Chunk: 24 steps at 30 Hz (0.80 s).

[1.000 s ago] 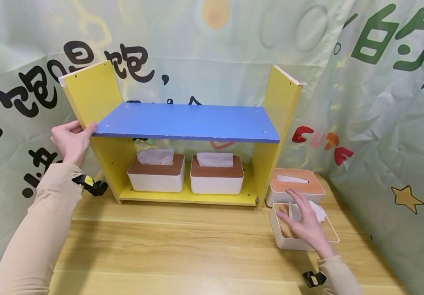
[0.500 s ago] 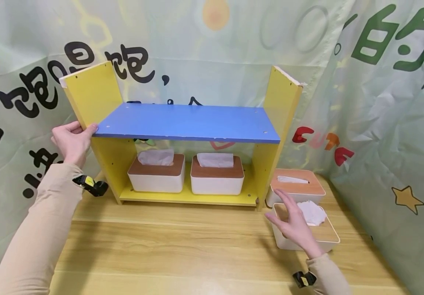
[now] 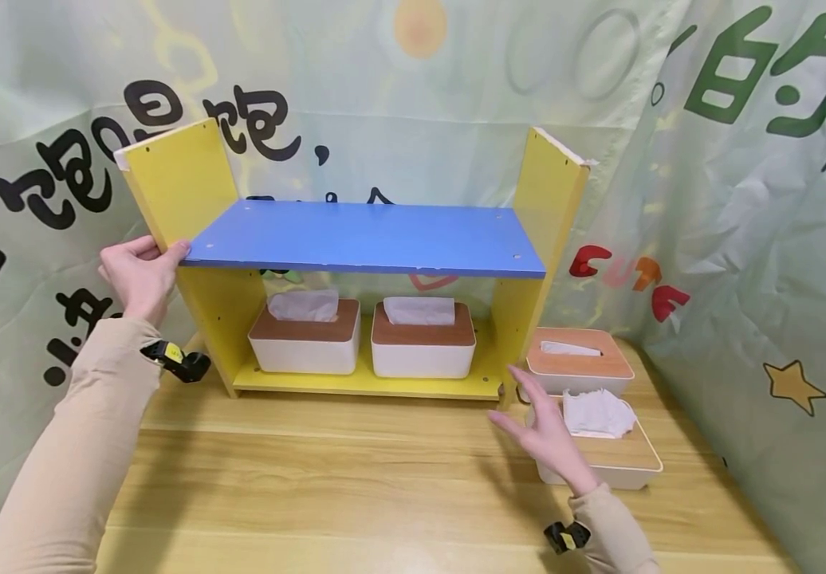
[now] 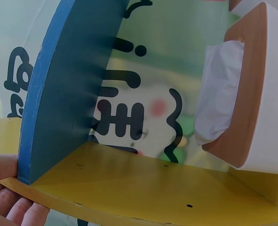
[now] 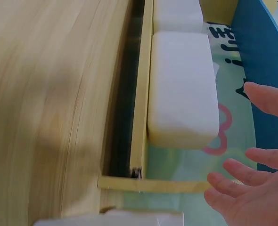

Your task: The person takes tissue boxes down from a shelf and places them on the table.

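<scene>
My left hand [image 3: 142,275] grips the left side panel of a yellow and blue shelf [image 3: 370,235], where the blue board meets it. In the left wrist view the thumb lies at the blue board's edge, with fingers [image 4: 19,209] curled behind the yellow panel. My right hand [image 3: 545,438] is held open, thumb and fingers spread, over the table left of a tissue box [image 3: 599,477] with a wood lid and a crumpled tissue. Nothing is in that hand. Behind that box stands another tissue box [image 3: 580,383].
Side by side on the shelf's yellow bottom board sit a left tissue box [image 3: 305,357] and a right tissue box [image 3: 423,361], both white with brown lids. The wooden table [image 3: 355,478] extends in front. A printed curtain [image 3: 729,239] hangs behind and at the right.
My right hand has moved left, from over the near tissue box to its left side, uncovering the lid and tissue. The left hand stays on the shelf.
</scene>
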Available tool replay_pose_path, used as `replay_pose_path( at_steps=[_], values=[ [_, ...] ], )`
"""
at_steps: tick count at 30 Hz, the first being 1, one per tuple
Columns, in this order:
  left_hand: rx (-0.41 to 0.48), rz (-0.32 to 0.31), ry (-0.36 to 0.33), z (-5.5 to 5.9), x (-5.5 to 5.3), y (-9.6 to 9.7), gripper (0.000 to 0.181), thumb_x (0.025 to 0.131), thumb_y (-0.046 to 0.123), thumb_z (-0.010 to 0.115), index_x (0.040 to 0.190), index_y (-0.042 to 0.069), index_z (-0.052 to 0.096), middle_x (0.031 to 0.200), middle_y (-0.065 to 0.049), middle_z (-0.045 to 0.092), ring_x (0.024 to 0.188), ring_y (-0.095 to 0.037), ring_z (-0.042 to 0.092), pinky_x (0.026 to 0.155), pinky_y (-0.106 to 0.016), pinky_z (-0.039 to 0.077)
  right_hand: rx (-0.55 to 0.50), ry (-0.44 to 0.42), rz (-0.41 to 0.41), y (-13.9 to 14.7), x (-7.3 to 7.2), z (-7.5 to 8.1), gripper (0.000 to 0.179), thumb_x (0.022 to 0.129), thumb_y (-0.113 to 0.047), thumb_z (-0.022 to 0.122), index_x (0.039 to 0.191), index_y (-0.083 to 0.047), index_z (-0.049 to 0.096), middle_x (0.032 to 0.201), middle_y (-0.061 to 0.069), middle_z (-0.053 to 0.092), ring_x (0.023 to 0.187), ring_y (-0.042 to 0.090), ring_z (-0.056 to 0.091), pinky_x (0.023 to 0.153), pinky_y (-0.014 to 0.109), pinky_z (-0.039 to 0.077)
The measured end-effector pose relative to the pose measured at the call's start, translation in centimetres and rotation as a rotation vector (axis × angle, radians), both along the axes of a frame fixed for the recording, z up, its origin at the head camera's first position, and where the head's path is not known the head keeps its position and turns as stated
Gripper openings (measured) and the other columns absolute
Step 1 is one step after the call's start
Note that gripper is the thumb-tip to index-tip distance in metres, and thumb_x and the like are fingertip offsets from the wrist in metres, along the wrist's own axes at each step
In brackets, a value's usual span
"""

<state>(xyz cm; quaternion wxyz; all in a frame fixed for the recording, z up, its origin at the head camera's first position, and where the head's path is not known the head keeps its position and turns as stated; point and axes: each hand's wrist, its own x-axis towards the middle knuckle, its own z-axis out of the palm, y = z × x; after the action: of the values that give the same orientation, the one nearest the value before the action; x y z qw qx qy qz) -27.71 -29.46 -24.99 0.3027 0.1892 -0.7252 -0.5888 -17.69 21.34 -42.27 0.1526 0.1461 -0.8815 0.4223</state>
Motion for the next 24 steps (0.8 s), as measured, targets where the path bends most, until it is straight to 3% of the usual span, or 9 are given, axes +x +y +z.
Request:
replay_pose_path(
  at_steps=[2,5,13,16,18,21,24],
  values=[
    [-0.011,0.000,0.003,0.0,0.0,0.0,0.049,0.086,0.020,0.079,0.130,0.005,0.064,0.052,0.040,0.051,0.146,0.007,0.024,0.119,-0.016,0.017,0.001,-0.014,-0.004,-0.3,-0.1,0.0,0.078,0.089,-0.018,0.076,0.152,0.003,0.036,0.156,0.028,0.038,0.142,0.051,0.037,0.112,0.070,0.031],
    [-0.025,0.000,0.003,-0.1,0.0,0.0,0.049,0.086,0.021,0.079,0.130,0.005,0.064,0.052,0.040,0.051,0.148,0.006,0.020,0.119,-0.020,0.009,-0.005,-0.041,-0.008,-0.8,-0.1,0.2,0.079,0.089,-0.021,0.076,0.153,0.001,0.036,0.157,0.027,0.039,0.142,0.049,0.038,0.113,0.067,0.032],
    [-0.024,0.001,0.001,-0.1,0.0,0.1,0.049,0.086,0.020,0.079,0.130,0.004,0.064,0.051,0.040,0.050,0.149,0.005,0.018,0.119,-0.016,0.012,-0.177,-0.182,0.052,-1.8,-1.1,0.0,0.084,0.091,-0.021,0.074,0.156,0.002,0.027,0.161,0.026,0.030,0.149,0.046,0.030,0.122,0.058,0.023],
    [-0.032,0.000,0.001,-0.1,0.0,0.1,0.049,0.086,0.021,0.079,0.130,0.004,0.064,0.050,0.039,0.050,0.148,0.005,0.019,0.118,-0.017,0.012,-0.210,-0.182,0.067,-2.2,-1.6,-0.2,0.084,0.091,-0.017,0.073,0.156,0.006,0.025,0.160,0.029,0.030,0.149,0.047,0.030,0.123,0.056,0.023],
    [-0.027,0.004,0.002,-0.1,0.0,0.1,0.049,0.086,0.021,0.079,0.130,0.005,0.064,0.051,0.039,0.051,0.146,0.005,0.028,0.118,-0.016,0.019,-0.239,-0.180,0.076,-2.4,-1.9,-0.4,0.083,0.091,-0.014,0.073,0.155,0.008,0.024,0.160,0.030,0.031,0.149,0.047,0.031,0.123,0.054,0.024],
    [-0.031,0.004,0.005,0.0,0.0,0.0,0.049,0.086,0.022,0.079,0.130,0.005,0.064,0.051,0.040,0.051,0.145,0.005,0.029,0.117,-0.017,0.020,-0.288,-0.179,0.081,-2.7,-2.4,-0.5,0.082,0.091,-0.009,0.072,0.155,0.009,0.024,0.159,0.030,0.031,0.148,0.046,0.032,0.123,0.051,0.024],
    [-0.043,0.004,0.011,-0.1,0.1,0.1,0.049,0.086,0.022,0.079,0.129,0.004,0.064,0.051,0.040,0.050,0.146,0.004,0.025,0.119,-0.020,0.014,-0.337,-0.185,0.083,-3.1,-2.8,-0.6,0.081,0.091,-0.007,0.071,0.155,0.009,0.023,0.160,0.030,0.030,0.149,0.046,0.031,0.123,0.051,0.024]
  ],
)
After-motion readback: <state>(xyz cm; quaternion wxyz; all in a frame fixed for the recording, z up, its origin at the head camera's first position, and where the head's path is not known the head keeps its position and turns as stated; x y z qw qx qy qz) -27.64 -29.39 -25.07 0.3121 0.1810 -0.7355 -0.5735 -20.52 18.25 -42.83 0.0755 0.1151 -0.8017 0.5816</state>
